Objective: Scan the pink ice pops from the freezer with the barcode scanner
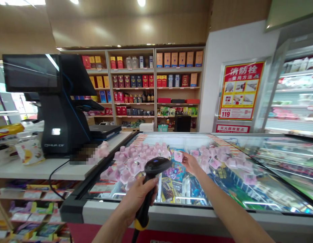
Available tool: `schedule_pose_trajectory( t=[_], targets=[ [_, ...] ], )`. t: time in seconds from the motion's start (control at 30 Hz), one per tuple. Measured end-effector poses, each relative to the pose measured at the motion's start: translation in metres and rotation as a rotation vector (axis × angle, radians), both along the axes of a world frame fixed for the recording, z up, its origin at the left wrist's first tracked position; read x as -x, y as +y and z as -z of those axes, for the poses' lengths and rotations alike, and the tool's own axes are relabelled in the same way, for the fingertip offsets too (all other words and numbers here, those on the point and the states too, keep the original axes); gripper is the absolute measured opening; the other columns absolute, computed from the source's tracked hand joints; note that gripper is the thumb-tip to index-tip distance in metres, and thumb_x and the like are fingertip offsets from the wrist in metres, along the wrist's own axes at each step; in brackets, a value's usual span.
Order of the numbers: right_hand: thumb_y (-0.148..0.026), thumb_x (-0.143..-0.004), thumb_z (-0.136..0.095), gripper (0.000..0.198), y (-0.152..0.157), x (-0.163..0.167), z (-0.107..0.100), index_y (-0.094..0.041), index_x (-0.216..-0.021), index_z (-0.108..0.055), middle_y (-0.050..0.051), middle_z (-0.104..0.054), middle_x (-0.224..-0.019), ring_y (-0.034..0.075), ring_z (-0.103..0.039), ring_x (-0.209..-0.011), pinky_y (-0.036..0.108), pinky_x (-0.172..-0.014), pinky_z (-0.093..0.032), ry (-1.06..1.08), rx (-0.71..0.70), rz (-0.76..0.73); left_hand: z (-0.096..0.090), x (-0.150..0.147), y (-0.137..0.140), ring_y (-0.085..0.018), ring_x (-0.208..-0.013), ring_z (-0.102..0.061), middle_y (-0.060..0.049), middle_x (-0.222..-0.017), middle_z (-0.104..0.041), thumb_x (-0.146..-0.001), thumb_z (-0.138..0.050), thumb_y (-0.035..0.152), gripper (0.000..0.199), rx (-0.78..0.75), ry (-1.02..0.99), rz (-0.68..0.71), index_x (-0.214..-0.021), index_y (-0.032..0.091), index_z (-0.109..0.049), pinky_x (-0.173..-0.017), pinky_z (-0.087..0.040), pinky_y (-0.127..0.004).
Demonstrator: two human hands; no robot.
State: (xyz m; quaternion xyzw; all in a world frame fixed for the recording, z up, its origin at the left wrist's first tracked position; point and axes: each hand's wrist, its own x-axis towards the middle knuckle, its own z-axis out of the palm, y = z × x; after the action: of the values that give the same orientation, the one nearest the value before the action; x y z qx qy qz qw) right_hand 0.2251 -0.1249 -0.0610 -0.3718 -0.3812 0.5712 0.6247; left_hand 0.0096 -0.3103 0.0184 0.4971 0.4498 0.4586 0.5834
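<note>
My left hand (pixel 139 197) is wrapped round the grip of a black barcode scanner (pixel 156 165), whose head points to the right. A small pink cup (pixel 178 156) with a barcode label is pinched in the fingers of my right hand (pixel 189 162), just beyond the scanner's head. Many similar pink cups (pixel 136 158) lie in a spread on the glass top of a chest freezer (pixel 108 209), left of my right hand. More pink cups (pixel 222 157) are scattered to its right, some with labels showing. What the cups contain cannot be made out.
A black checkout terminal (pixel 62 114) stands on the counter (pixel 70 172) at the left, with a dark cable (pixel 53 177) hanging over its edge. Colourful packets (pixel 168 189) show through the freezer glass. Shelves of boxes (pixel 156 69) line the back, and a refrigerated display (pixel 295 91) is at right.
</note>
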Motion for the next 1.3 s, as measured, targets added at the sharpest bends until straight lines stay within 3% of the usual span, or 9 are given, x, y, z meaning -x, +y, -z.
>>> schedule_pose_trajectory(
  t=[0.1, 0.27, 0.37, 0.47, 0.67, 0.87, 0.97, 1.1, 1.3],
  targets=[
    [-0.029, -0.064, -0.045, 0.029, -0.004, -0.010, 0.001, -0.017, -0.087, -0.059, 0.002, -0.061, -0.066, 0.014, -0.054, -0.061, 0.028, -0.060, -0.041, -0.301, -0.094, 0.114, 0.000, -0.005, 0.000, -0.006, -0.039, -0.040, 0.003, -0.048, -0.049, -0.065, -0.053, 0.041, 0.028, 0.001, 0.012, -0.003, -0.059, 0.015, -0.047, -0.041, -0.031, -0.019],
    [-0.019, -0.069, -0.040, 0.029, -0.015, -0.020, 0.003, -0.018, -0.090, -0.059, 0.006, -0.058, -0.091, 0.018, -0.049, -0.090, 0.031, -0.080, -0.034, -1.251, -0.417, 0.408, -0.003, -0.008, 0.001, -0.006, -0.040, -0.040, 0.003, -0.047, -0.049, -0.066, -0.053, 0.042, 0.028, -0.010, 0.023, -0.032, -0.061, 0.015, -0.048, -0.042, -0.031, -0.019],
    [-0.018, -0.073, -0.038, 0.029, -0.021, -0.026, 0.004, -0.020, -0.095, -0.057, 0.007, -0.055, -0.094, 0.019, -0.046, -0.094, 0.031, -0.079, -0.031, -1.625, -0.401, 0.467, -0.004, -0.006, 0.003, -0.006, -0.041, -0.041, 0.003, -0.048, -0.049, -0.065, -0.053, 0.041, 0.027, -0.005, 0.008, -0.050, -0.064, 0.015, -0.049, -0.042, -0.031, -0.019],
    [-0.020, -0.076, -0.039, 0.027, -0.025, -0.034, 0.005, -0.021, -0.096, -0.056, 0.008, -0.054, -0.094, 0.021, -0.044, -0.094, 0.033, -0.078, -0.029, -1.789, -0.336, 0.525, -0.002, -0.002, 0.006, -0.007, -0.042, -0.042, 0.003, -0.050, -0.050, -0.065, -0.054, 0.040, 0.026, 0.012, -0.019, -0.063, -0.067, 0.015, -0.049, -0.042, -0.032, -0.019],
    [-0.028, -0.077, -0.038, 0.027, -0.018, -0.019, -0.006, -0.020, -0.096, -0.056, 0.010, -0.053, -0.103, 0.024, -0.042, -0.098, 0.038, -0.080, -0.026, -1.769, -0.310, 0.683, 0.005, 0.016, 0.012, -0.006, -0.042, -0.042, 0.002, -0.053, -0.050, -0.066, -0.054, 0.041, 0.027, 0.011, -0.001, -0.098, -0.067, 0.014, -0.048, -0.043, -0.033, -0.020],
    [-0.049, -0.077, -0.028, 0.046, 0.019, 0.054, -0.016, -0.017, -0.094, -0.055, 0.013, -0.061, -0.087, 0.025, -0.054, -0.086, 0.039, -0.071, -0.035, -1.596, -0.036, 0.424, 0.008, 0.023, 0.014, -0.006, -0.041, -0.042, 0.003, -0.051, -0.049, -0.063, -0.056, 0.042, 0.028, 0.037, -0.029, -0.125, -0.064, 0.015, -0.048, -0.042, -0.033, -0.020],
    [-0.048, -0.073, -0.036, 0.041, 0.031, 0.075, -0.009, -0.016, -0.091, -0.056, 0.014, -0.061, -0.086, 0.027, -0.054, -0.087, 0.042, -0.072, -0.035, -1.597, -0.035, 0.424, 0.010, 0.025, 0.016, -0.006, -0.040, -0.041, 0.003, -0.050, -0.049, -0.062, -0.057, 0.042, 0.029, 0.057, -0.040, -0.115, -0.065, 0.015, -0.049, -0.042, -0.032, -0.019],
    [-0.034, -0.067, -0.047, 0.029, 0.030, 0.070, 0.003, -0.019, -0.091, -0.053, 0.007, -0.060, -0.089, 0.021, -0.054, -0.086, 0.034, -0.073, -0.038, -1.420, -0.210, 0.362, 0.010, 0.026, 0.016, -0.006, -0.040, -0.041, 0.003, -0.050, -0.050, -0.062, -0.057, 0.043, 0.029, 0.057, -0.027, -0.113, -0.066, 0.015, -0.049, -0.042, -0.031, -0.019],
    [-0.016, -0.063, -0.046, 0.043, 0.013, 0.031, 0.016, -0.015, -0.105, -0.042, 0.009, -0.051, -0.102, 0.019, -0.047, -0.097, 0.033, -0.082, -0.037, -1.289, -0.625, 0.452, 0.001, 0.015, 0.006, -0.007, -0.040, -0.043, 0.004, -0.049, -0.049, -0.064, -0.056, 0.041, 0.026, 0.012, -0.037, -0.082, -0.066, 0.016, -0.048, -0.041, -0.031, -0.019]
  ],
)
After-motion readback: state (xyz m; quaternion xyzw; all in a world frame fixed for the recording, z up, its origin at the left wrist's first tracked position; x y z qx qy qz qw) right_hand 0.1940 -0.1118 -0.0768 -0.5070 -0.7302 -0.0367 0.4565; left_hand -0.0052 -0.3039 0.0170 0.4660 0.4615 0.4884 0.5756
